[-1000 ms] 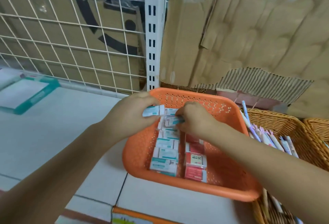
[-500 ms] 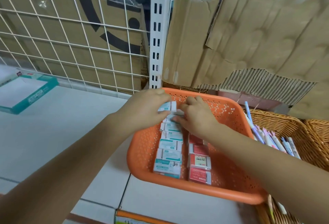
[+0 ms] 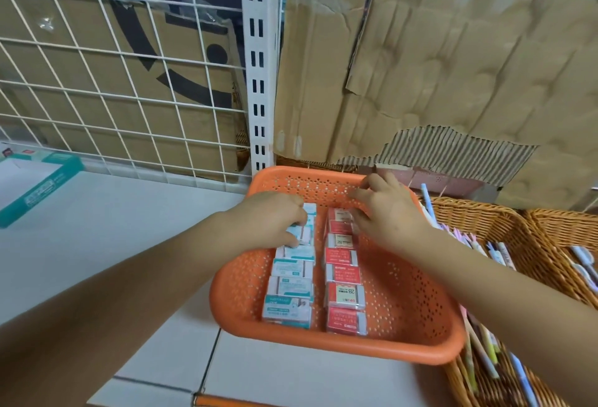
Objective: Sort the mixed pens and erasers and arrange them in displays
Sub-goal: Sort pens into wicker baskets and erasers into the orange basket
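Note:
An orange perforated basket (image 3: 417, 293) stands on the white shelf. Inside lie two columns of boxed erasers: teal-and-white erasers (image 3: 289, 287) on the left, red erasers (image 3: 344, 293) on the right. My left hand (image 3: 268, 222) reaches in over the basket's left rim, its curled fingers pinching a teal eraser (image 3: 305, 233) at the far end of the left column. My right hand (image 3: 388, 212) hovers over the far end of the red column, fingers spread, thumb touching the topmost red eraser (image 3: 338, 214). Pens (image 3: 495, 251) lie in a wicker basket (image 3: 469, 209) to the right.
A second wicker basket (image 3: 556, 222) sits at the far right. A teal-edged box (image 3: 38, 186) lies at the left on the shelf. Behind stand a white wire grid (image 3: 129, 89), a slotted upright post (image 3: 259, 66) and torn cardboard (image 3: 420, 66).
My hands have parted. The left one brought its teal eraser down onto the far end of the teal column. The right one moved right to the far end of the red column.

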